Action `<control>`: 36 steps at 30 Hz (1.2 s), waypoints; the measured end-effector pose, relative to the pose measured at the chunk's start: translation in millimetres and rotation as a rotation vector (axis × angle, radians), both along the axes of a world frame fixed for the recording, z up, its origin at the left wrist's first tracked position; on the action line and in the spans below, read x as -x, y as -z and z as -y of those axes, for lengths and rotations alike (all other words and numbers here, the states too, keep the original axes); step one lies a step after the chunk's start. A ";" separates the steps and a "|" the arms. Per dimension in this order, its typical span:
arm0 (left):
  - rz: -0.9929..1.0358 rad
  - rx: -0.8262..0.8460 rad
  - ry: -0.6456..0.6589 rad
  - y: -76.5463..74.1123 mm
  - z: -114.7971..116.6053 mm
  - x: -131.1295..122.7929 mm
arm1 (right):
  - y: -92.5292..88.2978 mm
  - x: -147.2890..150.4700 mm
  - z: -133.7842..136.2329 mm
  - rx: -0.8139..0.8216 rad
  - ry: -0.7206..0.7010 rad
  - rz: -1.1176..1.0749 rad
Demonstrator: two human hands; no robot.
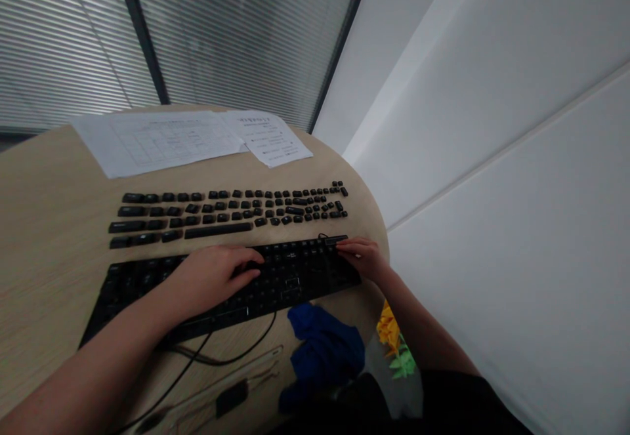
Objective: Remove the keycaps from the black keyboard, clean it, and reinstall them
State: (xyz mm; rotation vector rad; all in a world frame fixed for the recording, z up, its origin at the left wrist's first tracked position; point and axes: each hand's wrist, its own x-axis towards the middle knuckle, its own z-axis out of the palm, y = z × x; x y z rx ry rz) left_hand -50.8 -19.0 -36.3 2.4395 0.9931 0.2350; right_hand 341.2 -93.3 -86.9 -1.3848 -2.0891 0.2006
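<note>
A black keyboard [315,277] lies across the round wooden table. My left hand [216,274] rests over its middle, thumb and forefinger apart, with nothing visible between them. At the keyboard's right end, my right hand [361,254] has its fingers together at the upper right edge, by a small dark strip; whether they hold anything is too small to tell. Beyond the keyboard, loose black keycaps sit in several rows, with a long space bar keycap [218,230] in the nearest row.
Printed sheets [172,140] lie at the table's far side. Nearer me are a blue cloth [327,346], a black cable [236,358] and thin tools [231,382]. A white wall [516,192] stands close on the right. Yellow and green paper-like pieces [388,327] are below the table edge.
</note>
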 end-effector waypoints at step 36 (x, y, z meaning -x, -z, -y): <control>-0.016 -0.034 0.022 -1.3 4.7 1.5 | -67.9 -25.2 -236.1 0.275 0.333 0.534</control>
